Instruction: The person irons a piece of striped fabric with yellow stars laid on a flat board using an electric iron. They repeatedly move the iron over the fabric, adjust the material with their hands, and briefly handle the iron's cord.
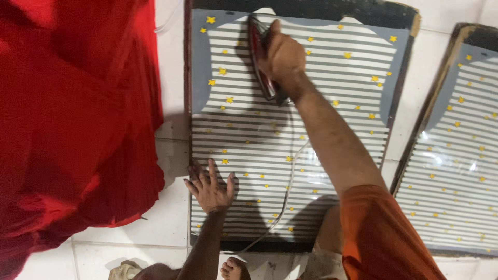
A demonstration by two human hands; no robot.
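Note:
A grey and white striped garment (321, 88) with small yellow stars lies flat over a dark board (402, 15) on the floor. My right hand (282, 57) grips a dark red clothes iron (261, 57) near the garment's top middle. The iron's white cord (288, 184) trails down across the stripes toward the near edge. My left hand (210, 189) rests flat with fingers spread on the garment's lower left edge. An orange sleeve (378, 233) covers my right upper arm.
A large red cloth (72, 119) is heaped at the left. A second striped, starred garment on another board (456, 155) lies at the right. White floor tiles (166, 218) surround the boards. My bare toes (233, 269) show at the bottom.

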